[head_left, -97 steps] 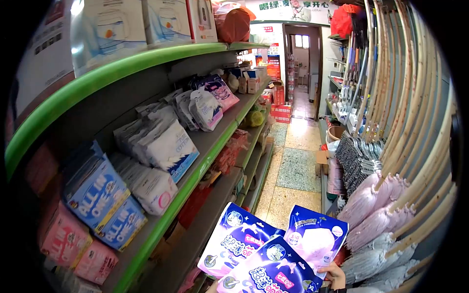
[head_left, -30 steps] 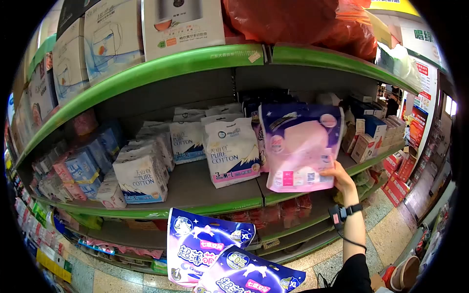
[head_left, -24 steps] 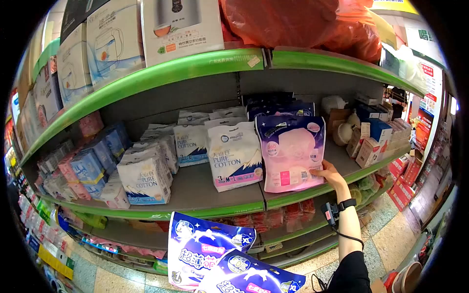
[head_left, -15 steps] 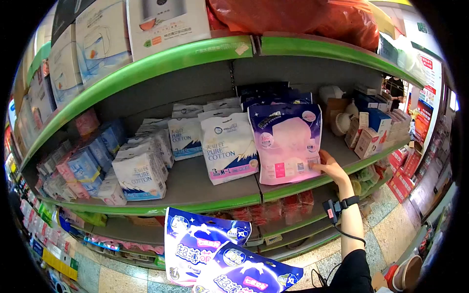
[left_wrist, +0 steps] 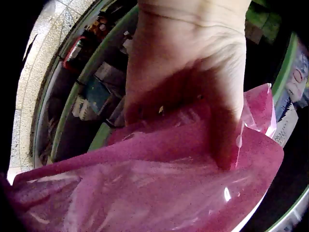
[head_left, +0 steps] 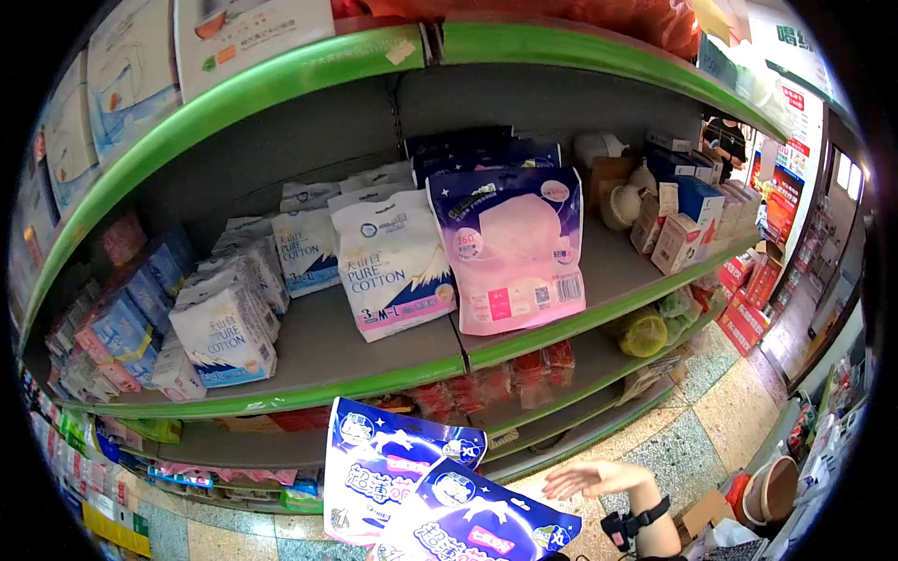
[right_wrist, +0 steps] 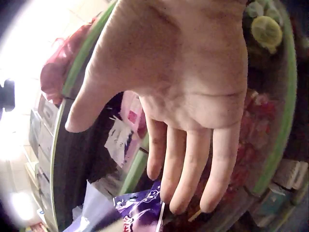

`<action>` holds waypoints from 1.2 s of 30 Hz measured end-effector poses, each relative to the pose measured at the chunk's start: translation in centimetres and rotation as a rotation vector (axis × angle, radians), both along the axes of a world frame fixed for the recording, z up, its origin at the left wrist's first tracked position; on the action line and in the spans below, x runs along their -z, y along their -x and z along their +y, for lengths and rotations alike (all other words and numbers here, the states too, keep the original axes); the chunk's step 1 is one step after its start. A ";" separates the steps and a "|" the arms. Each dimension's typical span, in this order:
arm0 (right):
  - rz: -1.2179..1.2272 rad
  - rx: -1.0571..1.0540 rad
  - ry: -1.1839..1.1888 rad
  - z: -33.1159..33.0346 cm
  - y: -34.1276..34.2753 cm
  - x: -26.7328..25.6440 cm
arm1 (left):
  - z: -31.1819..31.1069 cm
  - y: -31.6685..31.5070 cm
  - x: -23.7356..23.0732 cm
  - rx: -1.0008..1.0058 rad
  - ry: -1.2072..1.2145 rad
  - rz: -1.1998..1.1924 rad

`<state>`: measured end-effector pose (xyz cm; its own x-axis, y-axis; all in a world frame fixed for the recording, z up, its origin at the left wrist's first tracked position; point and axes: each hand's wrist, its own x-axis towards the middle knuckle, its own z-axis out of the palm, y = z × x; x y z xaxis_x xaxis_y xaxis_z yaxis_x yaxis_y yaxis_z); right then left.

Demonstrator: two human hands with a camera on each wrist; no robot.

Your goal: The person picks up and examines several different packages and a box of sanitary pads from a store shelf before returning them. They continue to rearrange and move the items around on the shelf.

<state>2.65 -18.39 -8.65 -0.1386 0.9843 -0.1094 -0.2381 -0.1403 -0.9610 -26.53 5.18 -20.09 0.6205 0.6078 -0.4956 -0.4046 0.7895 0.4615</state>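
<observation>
My left hand (left_wrist: 188,72) holds two blue-and-pink packs of sanitary pants, its fingers hidden behind the pink plastic (left_wrist: 145,188) in the left wrist view. In the head view that hand is hidden; the rear pack (head_left: 360,481) and the overlapping front pack (head_left: 468,524) show at the bottom. My right hand (head_left: 599,479), holding nothing, is low beside the packs, below the shelf. Straight fingers (right_wrist: 219,164) and a spread thumb show in the right wrist view. A third pack (head_left: 514,252) of sanitary pants stands upright at the shelf's front, its pink-and-blue back outward.
White Pure Cotton packs (head_left: 393,271) stand left of it, darker blue packs (head_left: 468,150) behind. Small boxes (head_left: 678,243) sit to the right. A green shelf edge (head_left: 318,393) runs along the front; another green shelf edge (head_left: 552,42) crosses above. Tiled floor (head_left: 720,374) lies at right.
My right hand brings the third pack to the shelf, lets go of it and draws back down and right. The head view has swung from the aisle toward the shelf. The left packs remain held.
</observation>
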 end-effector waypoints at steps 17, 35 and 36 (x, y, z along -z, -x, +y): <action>0.361 0.943 0.220 -0.1 4.5 7.4 | -2.5 -8.9 0.6 0.113 -0.151 -0.055; 0.726 1.206 -0.228 18.5 -23.0 20.8 | 13.5 -28.6 6.0 0.041 -0.275 -0.160; 0.681 1.256 -0.218 18.8 -23.8 22.1 | 14.0 -28.4 6.0 0.073 -0.268 -0.152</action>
